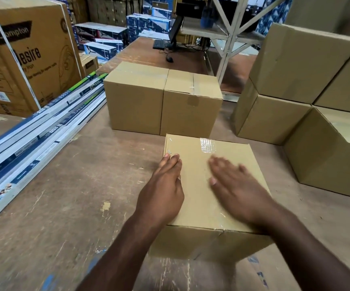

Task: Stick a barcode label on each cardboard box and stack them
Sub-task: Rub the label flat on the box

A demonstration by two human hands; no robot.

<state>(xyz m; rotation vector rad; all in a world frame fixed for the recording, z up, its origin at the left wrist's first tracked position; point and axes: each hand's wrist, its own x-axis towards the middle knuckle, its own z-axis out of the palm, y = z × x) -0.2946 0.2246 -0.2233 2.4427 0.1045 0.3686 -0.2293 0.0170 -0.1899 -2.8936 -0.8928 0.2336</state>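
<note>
A taped cardboard box (199, 198) sits on the worn wooden surface right in front of me. My left hand (163, 190) lies with straight fingers along the box's left top edge. My right hand (235, 185) is flat and blurred over the middle of the box top. No barcode label shows on the box top or in either hand. Two more plain boxes (161, 101) stand side by side just behind it.
A stack of several cardboard boxes (296, 97) rises at the right. Long flat product cartons (39, 127) lie at the left beside a large printed carton (22, 55). Behind stands a desk (140, 51) with monitor, keyboard and mouse, and a metal frame (230, 38).
</note>
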